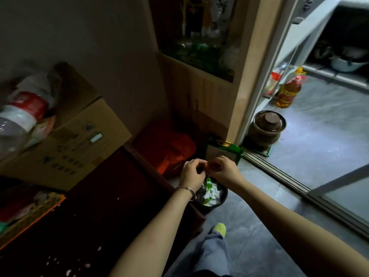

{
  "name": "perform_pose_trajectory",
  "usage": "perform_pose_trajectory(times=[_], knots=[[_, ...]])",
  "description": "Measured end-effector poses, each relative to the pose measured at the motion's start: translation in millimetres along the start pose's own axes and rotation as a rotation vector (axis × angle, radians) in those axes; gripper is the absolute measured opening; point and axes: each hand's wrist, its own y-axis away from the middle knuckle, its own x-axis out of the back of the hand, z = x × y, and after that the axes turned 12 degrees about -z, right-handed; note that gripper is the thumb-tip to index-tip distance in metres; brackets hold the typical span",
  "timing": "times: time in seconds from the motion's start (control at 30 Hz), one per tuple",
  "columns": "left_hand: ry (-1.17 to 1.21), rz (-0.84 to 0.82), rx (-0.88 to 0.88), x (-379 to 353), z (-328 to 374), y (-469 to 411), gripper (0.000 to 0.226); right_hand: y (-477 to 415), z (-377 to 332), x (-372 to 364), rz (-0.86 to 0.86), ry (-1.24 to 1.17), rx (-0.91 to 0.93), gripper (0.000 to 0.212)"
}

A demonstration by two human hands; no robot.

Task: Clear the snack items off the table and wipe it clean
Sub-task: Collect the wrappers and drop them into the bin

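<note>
A dim room is seen, with a dark wooden table (103, 216) along the left and grey floor on the right. Over a round waste bin (225, 196) just beside the table's corner, a small amber item (211, 166) is pinched between the curled fingers of the left hand (191, 173) and the right hand (226, 169). What it is cannot be made out, as most of it is covered by fingertips. A bracelet (188, 189) is worn on the left wrist, and the bin's left rim is hidden behind that wrist. White and green wrappers (210, 191) are seen inside the bin. Pale crumbs (68, 272) are scattered over the table. Farther out, a cardboard box (69, 140) is seen, and a blurred plastic bottle (20, 116) is cut off by the left edge.
</note>
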Motion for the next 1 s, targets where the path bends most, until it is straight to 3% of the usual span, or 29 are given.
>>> perform_pose_trajectory(times=[0.53, 0.83, 1.0], knots=[[0.046, -0.109, 0.118, -41.5, -29.3, -121.4, 0.023, -104.6, 73.9, 12.3, -0.123, -0.046, -0.133, 0.024], [-0.001, -0.182, 0.239, -88.5, -68.5, -155.6, 0.023, -143.0, 138.0, -19.8, -0.25, -0.08, -0.2, 0.023], [0.035, -0.158, 0.327, -155.5, -119.4, -196.3, 0.027, -175.7, 214.1, -66.6, -0.253, -0.128, -0.246, 0.021]])
